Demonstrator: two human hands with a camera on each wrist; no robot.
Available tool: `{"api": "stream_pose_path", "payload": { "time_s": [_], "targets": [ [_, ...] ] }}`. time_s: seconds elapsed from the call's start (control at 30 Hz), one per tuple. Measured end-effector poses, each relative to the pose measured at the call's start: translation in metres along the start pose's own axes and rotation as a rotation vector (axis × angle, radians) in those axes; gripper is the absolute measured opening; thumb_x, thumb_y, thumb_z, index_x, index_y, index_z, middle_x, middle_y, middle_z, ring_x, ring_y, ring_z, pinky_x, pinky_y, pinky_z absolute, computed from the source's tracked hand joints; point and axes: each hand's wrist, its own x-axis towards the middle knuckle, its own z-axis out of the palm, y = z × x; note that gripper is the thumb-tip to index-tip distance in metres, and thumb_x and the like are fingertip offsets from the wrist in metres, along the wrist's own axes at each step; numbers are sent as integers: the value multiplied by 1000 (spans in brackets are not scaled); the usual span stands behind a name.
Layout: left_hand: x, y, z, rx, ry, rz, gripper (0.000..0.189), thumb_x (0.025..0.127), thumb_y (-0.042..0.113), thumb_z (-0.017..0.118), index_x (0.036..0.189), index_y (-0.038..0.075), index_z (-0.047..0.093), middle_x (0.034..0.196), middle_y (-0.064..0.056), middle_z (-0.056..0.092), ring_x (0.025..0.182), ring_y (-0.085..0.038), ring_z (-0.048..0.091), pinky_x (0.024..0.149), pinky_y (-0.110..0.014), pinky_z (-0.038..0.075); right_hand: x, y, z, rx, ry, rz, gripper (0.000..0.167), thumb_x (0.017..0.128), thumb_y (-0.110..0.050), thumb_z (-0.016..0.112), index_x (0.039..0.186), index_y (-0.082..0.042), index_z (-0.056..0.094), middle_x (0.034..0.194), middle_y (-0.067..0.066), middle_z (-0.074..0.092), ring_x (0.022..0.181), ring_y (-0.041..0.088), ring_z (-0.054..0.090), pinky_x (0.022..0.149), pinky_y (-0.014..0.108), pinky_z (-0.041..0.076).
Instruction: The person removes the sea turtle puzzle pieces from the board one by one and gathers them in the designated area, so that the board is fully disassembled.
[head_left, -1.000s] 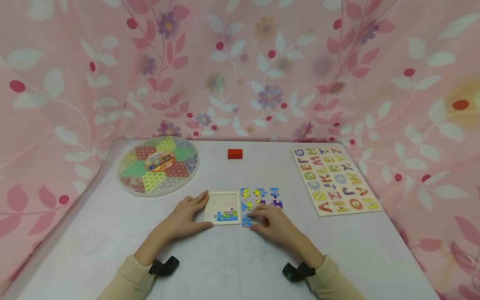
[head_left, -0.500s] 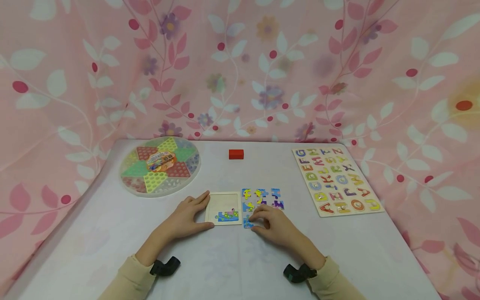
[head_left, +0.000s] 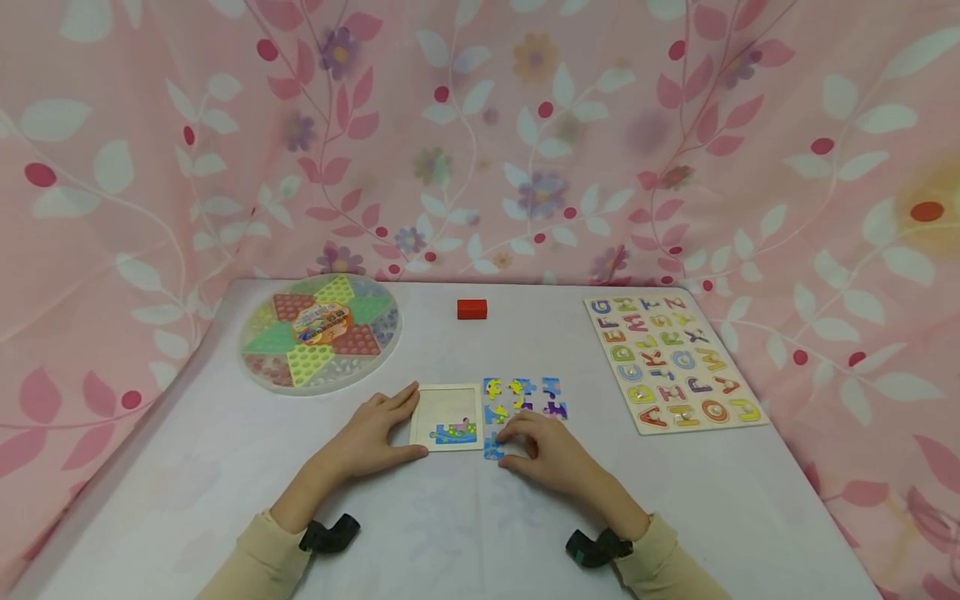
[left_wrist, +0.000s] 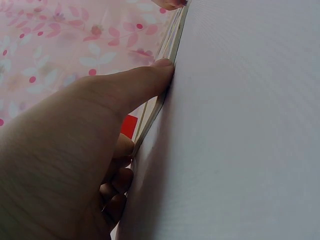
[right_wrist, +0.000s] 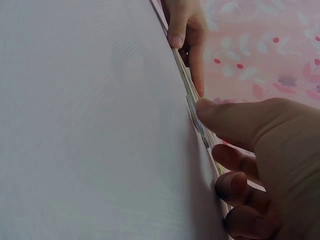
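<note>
A shallow wooden puzzle frame (head_left: pixel 444 400) lies flat in the middle of the table, some joined pieces (head_left: pixel 455 432) in its lower right part. My left hand (head_left: pixel 366 437) holds its left side, index finger at the far corner and thumb at the near one. Seen from the left wrist, the thumb presses the frame's near edge (left_wrist: pixel 173 53). To the right of the frame, my right hand (head_left: pixel 553 450) pinches a blue jigsaw piece (head_left: pixel 491 451) between thumb and fingers, partly covering it. In the right wrist view the thumb meets the piece's edge (right_wrist: pixel 192 111) close to the tabletop.
Several loose jigsaw pieces (head_left: pixel 551 386) lie beyond my right hand. A red block (head_left: pixel 472 309) sits at the back. On the left is a round Chinese checkers board (head_left: pixel 272 373); an alphabet board (head_left: pixel 660 421) lies on the right. A pink floral curtain (head_left: pixel 480 150) hangs behind the table.
The blue piece under my right fingers has slid slightly toward me, and the right hand shifted with it. The left hand and the frame stay put.
</note>
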Motion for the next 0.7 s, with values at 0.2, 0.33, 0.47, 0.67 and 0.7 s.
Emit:
{"api": "stream_pose_path", "payload": {
  "time_s": [0.2,0.33,0.47,0.67,0.7],
  "targets": [
    [-2,0,-2,-2,5,2,97,90,59,78,161,2,43,172,-10,35,115,-23,51,96,-45,44,8,-9,-4,51,36,66,27,89,-23,89,113,-22,78,106,-12,69,72,8,53,64,22,45],
    [-4,-1,-3,6,10,1,97,90,58,79,161,3,43,172,-9,35,114,-21,51,97,-45,44,21,-22,-3,52,43,15,28,89,-19,88,114,-14,77,102,-5,69,73,9,53,64,23,45],
    [-3,-3,-1,1,21,3,96,90,58,79,161,4,44,172,-7,35,116,-22,51,98,-46,44,39,-34,4,70,4,-28,30,91,-20,87,116,-9,76,95,-1,66,71,6,52,63,22,45],
    [-2,-2,1,-12,43,27,95,90,57,80,160,3,46,170,-9,38,116,-23,53,98,-48,45,66,-45,19,121,-78,-38,28,93,-17,85,116,-5,74,86,-4,65,66,5,51,61,21,45],
    [-2,-2,1,-10,45,31,95,90,58,80,160,3,46,170,-9,39,115,-23,53,97,-48,45,70,-46,21,127,-93,-36,29,93,-18,85,116,-5,74,84,-5,64,66,4,52,61,21,46]
  ]
}}
